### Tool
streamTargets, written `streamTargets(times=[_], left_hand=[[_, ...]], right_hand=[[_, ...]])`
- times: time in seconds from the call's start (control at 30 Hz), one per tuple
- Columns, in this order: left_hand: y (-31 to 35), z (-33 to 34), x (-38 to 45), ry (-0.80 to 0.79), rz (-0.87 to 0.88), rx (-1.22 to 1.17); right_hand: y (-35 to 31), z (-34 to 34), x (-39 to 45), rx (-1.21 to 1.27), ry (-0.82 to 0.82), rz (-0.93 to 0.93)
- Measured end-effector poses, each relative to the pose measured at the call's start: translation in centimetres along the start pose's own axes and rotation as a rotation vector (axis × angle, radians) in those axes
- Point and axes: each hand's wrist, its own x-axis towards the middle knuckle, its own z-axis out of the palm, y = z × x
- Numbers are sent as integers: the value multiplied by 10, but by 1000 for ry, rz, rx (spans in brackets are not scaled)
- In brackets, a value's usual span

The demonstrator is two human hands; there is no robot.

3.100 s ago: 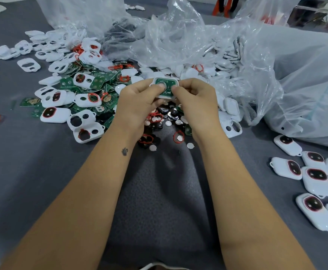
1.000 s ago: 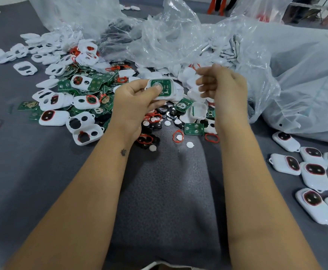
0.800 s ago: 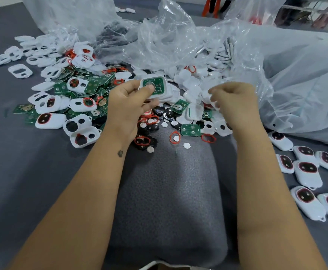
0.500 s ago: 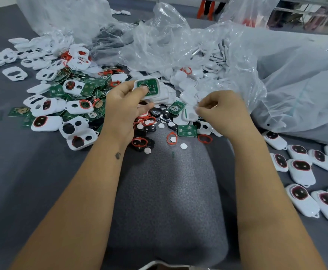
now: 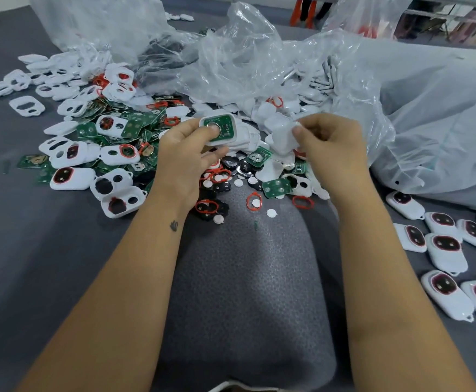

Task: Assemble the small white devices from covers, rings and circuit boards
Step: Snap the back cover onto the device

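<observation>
Gripping a board-filled cover (image 5: pixel 219 129) in left hand (image 5: pixel 184 154), right hand (image 5: pixel 328 142) pinching white cover (image 5: pixel 283 135), bare mat (image 5: pixel 245 264) below.

A grey felt-like tabletop (image 5: pixel 19 250) spreads below; crumpled clear plastic bags (image 5: pixel 245 60) heap beyond, orange legs (image 5: pixel 304 12) farther back.

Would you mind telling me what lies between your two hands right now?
In the head view, between the left hand and right hand lie piled white covers, with a green circuit board just below.
</observation>
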Motion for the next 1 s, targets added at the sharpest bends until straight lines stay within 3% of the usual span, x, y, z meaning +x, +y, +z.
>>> streamTargets(times=[0.07,0.27,0.5,0.57,0.7,0.8,1.0], left_hand=[[-1,-1,1,-20,42,8],[-5,-4,0,-70,533,409],[-9,-5,-1,-37,762,658],[-7,-3,-2,-28,719,636],[-5,2,-3,47,430,390],[-5,5,-2,2,241,212],[-6,3,0,-60,144,89]], right_hand=[[-6,3,2,147,-16,-5],[-13,27,5,310,-35,42],[0,46,-4,438,-68,30],[2,46,-4,494,-83,34],[3,46,-5,536,-132,51],[1,46,-8,579,-160,46],[-4,47,-11,565,-177,33]])
